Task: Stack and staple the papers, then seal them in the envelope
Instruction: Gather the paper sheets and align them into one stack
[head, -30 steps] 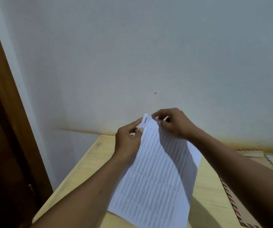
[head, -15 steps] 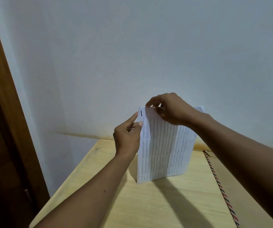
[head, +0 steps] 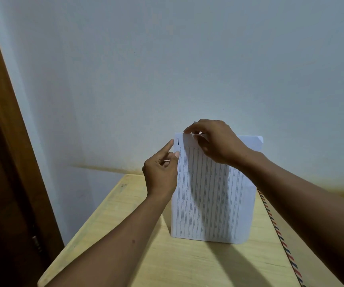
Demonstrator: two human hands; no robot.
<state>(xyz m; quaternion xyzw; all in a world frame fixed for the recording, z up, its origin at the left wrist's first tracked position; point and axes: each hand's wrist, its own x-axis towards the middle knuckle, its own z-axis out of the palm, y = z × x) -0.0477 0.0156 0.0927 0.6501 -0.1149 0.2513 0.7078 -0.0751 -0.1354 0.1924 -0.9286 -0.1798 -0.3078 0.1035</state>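
A stack of white printed papers (head: 208,204) stands upright on its lower edge on the pale wooden table (head: 146,255). A dark staple mark shows near its top left corner. My left hand (head: 162,172) pinches the stack's left edge just below that corner. My right hand (head: 214,141) grips the top edge from above, fingers curled over it. A brown envelope (head: 287,241) with a red and blue striped border lies flat at the right, mostly hidden under my right forearm.
A plain pale wall rises directly behind the table. A dark wooden door frame (head: 7,152) runs down the left side, beyond the table's left edge. No stapler is in view.
The papers went from lying tilted toward me to standing upright on the table. Both hands rose with the top edge and keep their hold.
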